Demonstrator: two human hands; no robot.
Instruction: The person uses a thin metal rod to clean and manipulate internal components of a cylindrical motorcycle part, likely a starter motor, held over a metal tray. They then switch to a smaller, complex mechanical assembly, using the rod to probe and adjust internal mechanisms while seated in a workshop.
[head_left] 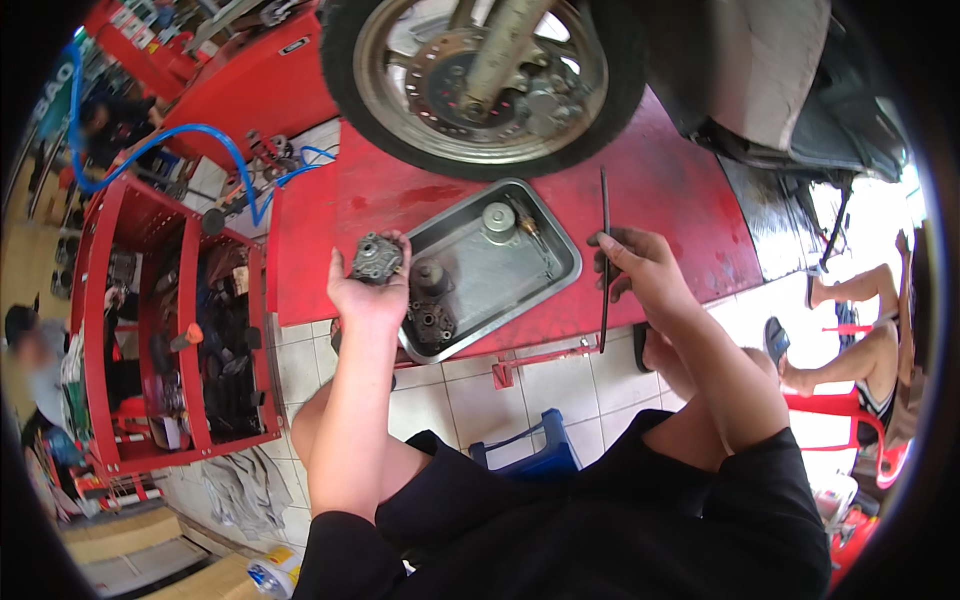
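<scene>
My left hand (368,298) is closed around a round grey metal engine part (377,258) with a hole at its centre, held over the left edge of a metal tray (560,235). Between the fingers and thumb of my right hand (640,268) is a long, thin dark rod (604,320), upright in the picture, to the right of the tray. Inside the tray lie a round silver cap-like part (498,218), a small brass-coloured fitting (529,227), a dark cylindrical part (430,278) and a dirty metal housing (433,322).
The tray rests on a red platform (690,230), below a motorcycle's front wheel (350,110). To the left stands a red tool cart (195,330) with a blue hose (215,130) above it. A blue stool (555,440) is near my knees. Other people sit at the right and left.
</scene>
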